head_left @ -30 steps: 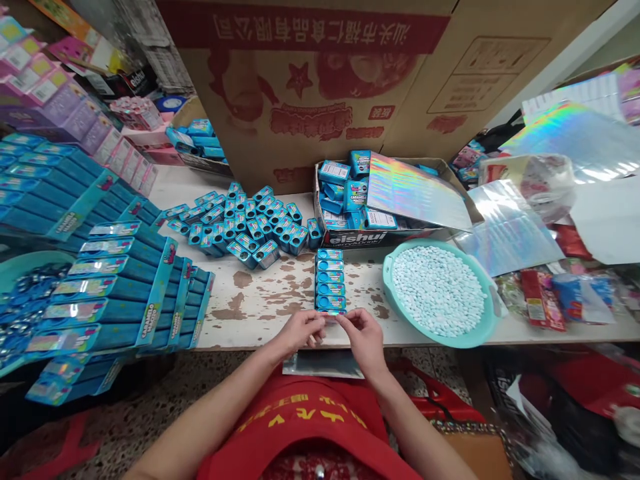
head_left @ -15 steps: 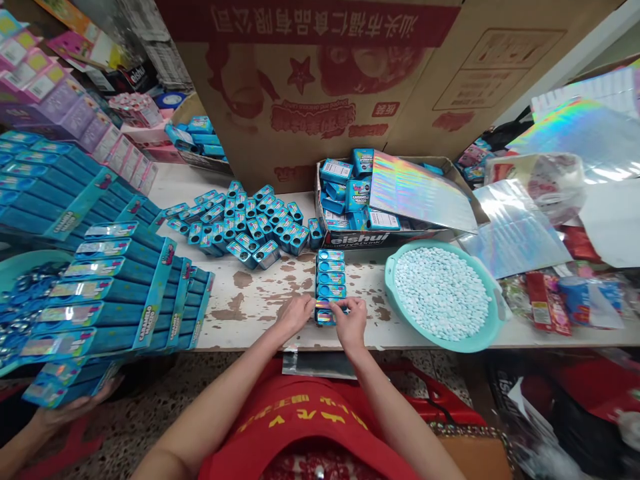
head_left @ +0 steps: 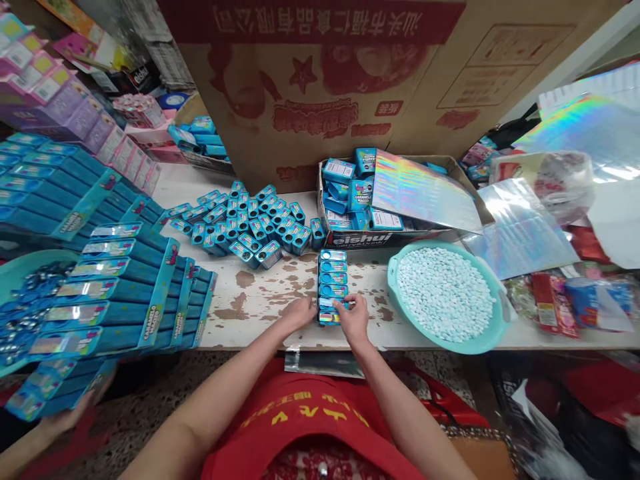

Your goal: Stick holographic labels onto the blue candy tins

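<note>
A short column of small blue candy boxes (head_left: 333, 277) stands on the worn white table in front of me. The nearest box carries a shiny rainbow sticker (head_left: 327, 318). On the box behind it lies another shiny strip, a holographic sticker (head_left: 326, 303), and my right hand (head_left: 355, 319) pinches its right end with thumb and forefinger. My left hand (head_left: 299, 313) is closed at the left side of the same box, its fingertips touching the edge; what they grip is hidden. Round holes show in the tops of the boxes farther back.
A turquoise basin (head_left: 393, 283) of pale candies stands right. Behind are a carton (head_left: 360, 239) of blue boxes under a holographic sheet (head_left: 425, 193), and loose blue boxes (head_left: 250, 220). Packed blue trays (head_left: 155, 293) are stacked left, near another person's hand (head_left: 75, 410).
The sticker, earlier stretched between both hands, now lies flatter on the box. My left fingers have curled in more. At lower left, the other person's hand has moved slightly leftward with blue boxes.
</note>
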`<move>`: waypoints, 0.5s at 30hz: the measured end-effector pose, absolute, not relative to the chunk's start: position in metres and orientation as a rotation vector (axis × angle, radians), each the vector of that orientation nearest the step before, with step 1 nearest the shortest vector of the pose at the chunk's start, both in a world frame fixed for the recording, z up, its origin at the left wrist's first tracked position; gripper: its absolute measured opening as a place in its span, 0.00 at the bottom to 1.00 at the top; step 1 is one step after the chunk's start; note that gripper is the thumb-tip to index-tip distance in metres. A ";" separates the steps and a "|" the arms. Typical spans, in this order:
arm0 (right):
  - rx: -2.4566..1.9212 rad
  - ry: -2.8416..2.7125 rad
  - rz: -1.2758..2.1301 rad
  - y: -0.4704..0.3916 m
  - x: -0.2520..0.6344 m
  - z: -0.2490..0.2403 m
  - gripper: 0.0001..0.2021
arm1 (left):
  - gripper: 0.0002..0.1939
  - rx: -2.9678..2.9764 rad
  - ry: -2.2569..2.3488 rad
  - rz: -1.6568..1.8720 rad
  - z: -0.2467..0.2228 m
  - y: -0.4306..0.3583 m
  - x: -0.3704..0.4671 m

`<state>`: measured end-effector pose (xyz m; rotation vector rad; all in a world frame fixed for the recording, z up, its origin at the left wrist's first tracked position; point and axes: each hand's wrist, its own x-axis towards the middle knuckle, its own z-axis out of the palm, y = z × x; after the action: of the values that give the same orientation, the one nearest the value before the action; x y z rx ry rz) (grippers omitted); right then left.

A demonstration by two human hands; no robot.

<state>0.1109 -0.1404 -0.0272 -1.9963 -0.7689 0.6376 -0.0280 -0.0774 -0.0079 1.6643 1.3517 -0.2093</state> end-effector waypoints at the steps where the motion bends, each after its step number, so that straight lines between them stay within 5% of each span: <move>1: -1.991 -0.775 0.642 -0.140 0.113 -0.026 0.11 | 0.12 1.692 1.357 -0.229 -0.009 -0.077 -0.028; 9: -1.884 -0.947 0.581 -0.189 0.119 0.016 0.11 | 0.16 1.731 1.016 -0.177 0.025 -0.098 -0.075; 15: -1.590 -1.918 1.093 -0.230 0.103 0.031 0.08 | 0.17 1.736 0.661 -0.358 0.047 -0.126 -0.111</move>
<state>0.1029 -0.2296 0.0306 -1.5905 -1.9177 1.0929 -0.1114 -0.1255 0.0471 1.7363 0.6612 -0.3578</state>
